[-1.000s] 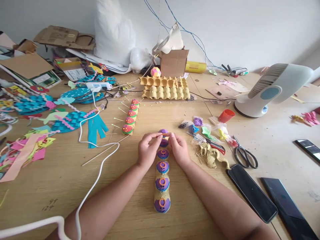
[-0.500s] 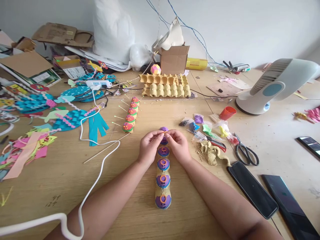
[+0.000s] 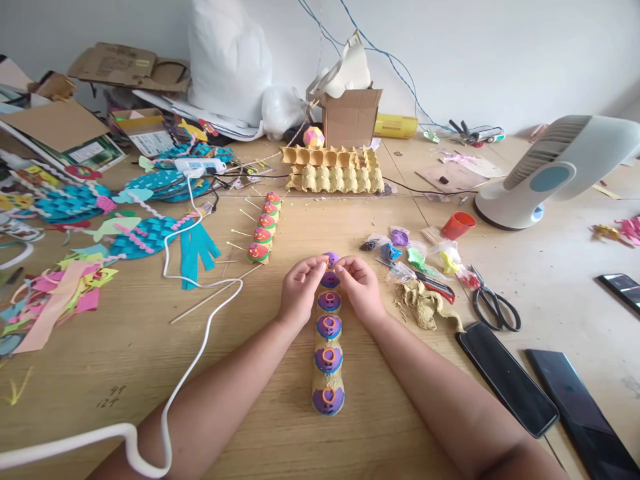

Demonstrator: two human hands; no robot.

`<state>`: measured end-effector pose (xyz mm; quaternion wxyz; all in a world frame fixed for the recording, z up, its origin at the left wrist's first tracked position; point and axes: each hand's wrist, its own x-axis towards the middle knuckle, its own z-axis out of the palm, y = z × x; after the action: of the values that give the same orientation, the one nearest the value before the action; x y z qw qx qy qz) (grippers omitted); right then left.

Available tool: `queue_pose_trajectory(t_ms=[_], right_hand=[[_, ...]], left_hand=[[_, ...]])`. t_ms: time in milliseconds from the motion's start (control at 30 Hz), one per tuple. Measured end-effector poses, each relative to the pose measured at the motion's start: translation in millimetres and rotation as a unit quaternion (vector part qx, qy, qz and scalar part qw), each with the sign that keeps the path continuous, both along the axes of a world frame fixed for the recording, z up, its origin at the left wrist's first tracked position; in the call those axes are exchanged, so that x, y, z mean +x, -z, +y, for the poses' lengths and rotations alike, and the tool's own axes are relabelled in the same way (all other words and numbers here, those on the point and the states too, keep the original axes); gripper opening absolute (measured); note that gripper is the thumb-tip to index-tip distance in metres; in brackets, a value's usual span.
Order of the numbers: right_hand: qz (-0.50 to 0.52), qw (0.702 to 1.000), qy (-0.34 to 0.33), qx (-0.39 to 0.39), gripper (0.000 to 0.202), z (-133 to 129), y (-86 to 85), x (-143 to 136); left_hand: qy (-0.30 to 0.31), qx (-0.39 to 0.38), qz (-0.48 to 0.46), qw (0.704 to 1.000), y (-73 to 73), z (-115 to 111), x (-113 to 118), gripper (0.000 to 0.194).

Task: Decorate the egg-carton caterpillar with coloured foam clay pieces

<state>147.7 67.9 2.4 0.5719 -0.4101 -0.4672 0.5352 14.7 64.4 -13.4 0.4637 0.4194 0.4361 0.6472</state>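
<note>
Pinching orange clay (image 3: 327,259) in the left hand (image 3: 300,290), over the far end of the purple strip (image 3: 329,327).

Running lengthwise along the desk (image 3: 280,413), the purple strip, with orange rings (image 3: 329,394) on its four nearest domes. Just beside the left hand, the right hand (image 3: 361,287), thumb and finger drawn together; cannot tell whether gripping clay too. Farther off to the left, a red-and-green strip (image 3: 263,231); to the right, bagged clay (image 3: 417,259), a cutter (image 3: 439,291) and scissors (image 3: 496,309). At lower left, two short rows of handwritten figures (image 3: 114,397), not clear enough to read surely. At the back, red print on the yellow roll (image 3: 396,125), too small to read; likewise the white labels on the small box (image 3: 150,143) and green box (image 3: 89,155).
</note>
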Motion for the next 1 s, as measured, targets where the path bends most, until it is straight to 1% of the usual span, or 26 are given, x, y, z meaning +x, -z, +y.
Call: queue_pose_trajectory(t_ms=[167,267,400,533,667,733,833,1000], right_hand=[[-0.018,1.000,0.003,-0.009,0.027,1.6,-1.7,0.8],[-0.047,0.999,0.014,-0.017,0.027,2.3,-3.0,2.1],[-0.092,0.995,0.018,-0.027,0.025,3.7,-3.4,3.3],[-0.120,0.992,0.022,-0.036,0.024,5.1,-2.7,3.8],[-0.147,0.988,0.022,-0.034,0.022,5.7,-3.3,4.5],[-0.160,0.986,0.020,-0.033,0.022,5.7,-4.0,4.9],[-0.182,0.983,0.015,-0.033,0.020,5.8,-4.7,5.3],[-0.202,0.979,0.013,-0.033,0.018,5.7,-4.5,5.3]], left_hand=[[-0.006,-0.008,0.014,1.000,1.7,1.1,0.6,0.028],[-0.010,-0.017,0.017,1.000,2.0,2.1,0.6,0.028],[0.002,-0.031,0.036,0.999,2.3,2.0,0.0,0.028],[-0.017,-0.023,0.097,0.995,2.5,0.6,-1.8,0.025],[-0.030,-0.007,0.171,0.985,4.7,0.4,-4.2,0.019],[-0.038,-0.011,0.190,0.981,6.6,1.1,-5.6,0.018],[-0.049,-0.021,0.196,0.979,9.2,2.1,-7.7,0.015],[-0.045,-0.022,0.174,0.983,11.0,2.6,-9.2,0.012]])
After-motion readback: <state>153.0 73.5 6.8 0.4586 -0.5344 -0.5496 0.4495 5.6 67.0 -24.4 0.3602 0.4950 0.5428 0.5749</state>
